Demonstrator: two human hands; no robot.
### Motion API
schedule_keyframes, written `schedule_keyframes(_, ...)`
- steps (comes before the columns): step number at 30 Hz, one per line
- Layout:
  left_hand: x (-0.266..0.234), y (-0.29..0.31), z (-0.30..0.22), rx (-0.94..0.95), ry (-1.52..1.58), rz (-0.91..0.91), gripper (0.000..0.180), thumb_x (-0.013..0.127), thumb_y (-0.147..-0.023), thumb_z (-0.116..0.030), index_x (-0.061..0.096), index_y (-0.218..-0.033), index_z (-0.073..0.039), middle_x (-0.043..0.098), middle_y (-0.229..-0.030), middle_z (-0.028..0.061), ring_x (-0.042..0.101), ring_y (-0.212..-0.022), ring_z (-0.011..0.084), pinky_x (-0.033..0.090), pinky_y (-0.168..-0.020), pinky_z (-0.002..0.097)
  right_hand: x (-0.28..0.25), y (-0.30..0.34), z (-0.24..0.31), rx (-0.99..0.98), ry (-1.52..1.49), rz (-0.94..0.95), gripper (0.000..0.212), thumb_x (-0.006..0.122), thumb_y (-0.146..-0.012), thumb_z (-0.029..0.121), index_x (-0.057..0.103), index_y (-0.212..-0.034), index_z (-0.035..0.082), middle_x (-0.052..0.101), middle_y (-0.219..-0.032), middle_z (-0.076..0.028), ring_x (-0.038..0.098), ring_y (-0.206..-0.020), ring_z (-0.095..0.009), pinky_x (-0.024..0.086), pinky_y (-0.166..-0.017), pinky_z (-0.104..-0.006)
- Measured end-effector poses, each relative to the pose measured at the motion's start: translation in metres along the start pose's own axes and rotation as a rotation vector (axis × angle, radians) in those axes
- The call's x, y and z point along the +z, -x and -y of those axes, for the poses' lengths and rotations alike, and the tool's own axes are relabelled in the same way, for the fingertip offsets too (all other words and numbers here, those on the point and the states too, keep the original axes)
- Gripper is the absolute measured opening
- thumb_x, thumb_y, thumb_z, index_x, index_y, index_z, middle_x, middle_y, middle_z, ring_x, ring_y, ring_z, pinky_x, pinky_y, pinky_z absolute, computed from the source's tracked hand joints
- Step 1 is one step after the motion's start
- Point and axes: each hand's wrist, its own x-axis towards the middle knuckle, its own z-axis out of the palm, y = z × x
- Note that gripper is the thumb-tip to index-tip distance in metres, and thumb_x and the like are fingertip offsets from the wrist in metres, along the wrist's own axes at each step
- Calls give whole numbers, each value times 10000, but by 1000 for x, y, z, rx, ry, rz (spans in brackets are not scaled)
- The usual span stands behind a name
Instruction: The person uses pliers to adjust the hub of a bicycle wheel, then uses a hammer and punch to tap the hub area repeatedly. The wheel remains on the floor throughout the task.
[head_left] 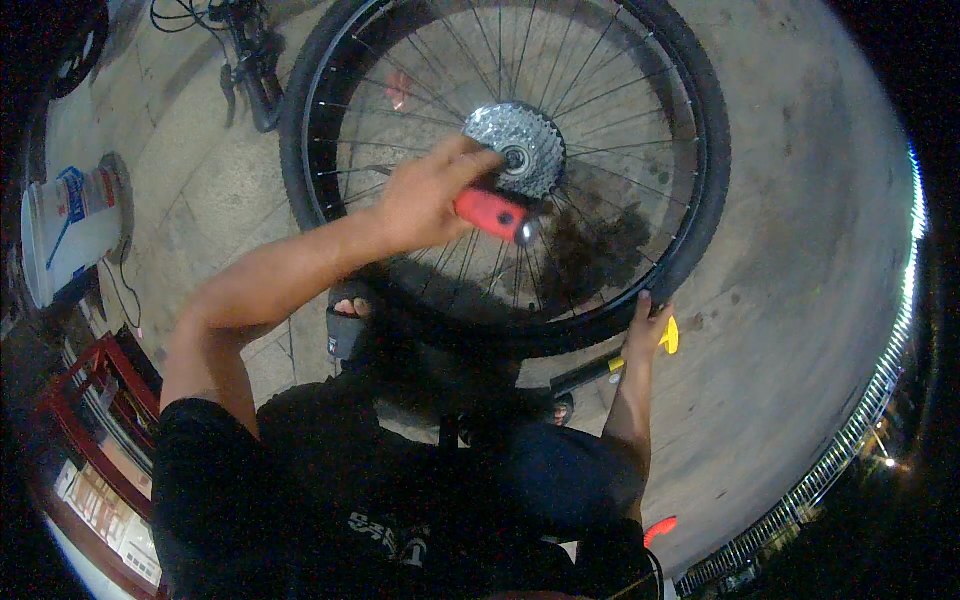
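In front of me is a bicycle wheel (708, 110) with a black tyre, thin spokes and a silver cassette (545, 135) at its hub. My left hand (425, 195) reaches over the spokes, closed around a thick red handle (485, 210) with black parts and a shiny rounded end; its exact kind is unclear. The fingertips of that hand are close to the hub's centre, and whether they touch it I cannot tell. My right hand (648, 325) grips the tyre at its near right side, thumb on the rubber and the other fingers partly hidden.
A black and yellow tool (590, 368) with a yellow end lies under my right forearm. White bucket (75, 230) at left, dark red rack (95, 400) below it. Bicycle handlebar parts (255, 75) lie at upper left. A dark wet stain (600, 250) shows through the spokes.
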Motion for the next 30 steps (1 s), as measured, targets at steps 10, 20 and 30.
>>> schedule_keyframes(10, 31, -2, 36, -233, 203, -139, 557, 722, -666, -100, 591, -1206, -60, 526, -1299, 193, 491, -1222, 348, 374, -1035, 406, 52, -19, 152, -677, 522, 318, 579, 710, -772, 115, 444, -1280, 27, 489, -1209, -191, 490, -1099, -360, 388, -966, -429)
schedule_keyframes(20, 37, 13, 37, -195, 322, -222, 338, 700, -687, -110, 654, -1014, -39, 616, -1098, 182, 620, -981, 311, 476, -858, 365, 189, -2, 202, -965, 403, 362, 845, 860, -538, 282, 446, -1253, 105, 459, -1247, -145, 443, -1115, -371, 365, -948, -492)
schedule_keyframes(30, 42, 12, 40, -709, 637, -178, 269, 710, -800, -186, 630, -1001, -26, 608, -774, 34, 527, -728, 99, 452, -698, 280, 203, -8, 187, -952, 160, 376, 565, 820, -593, 190, 563, -1091, 114, 517, -1181, -126, 486, -1107, -340, 404, -928, -459)
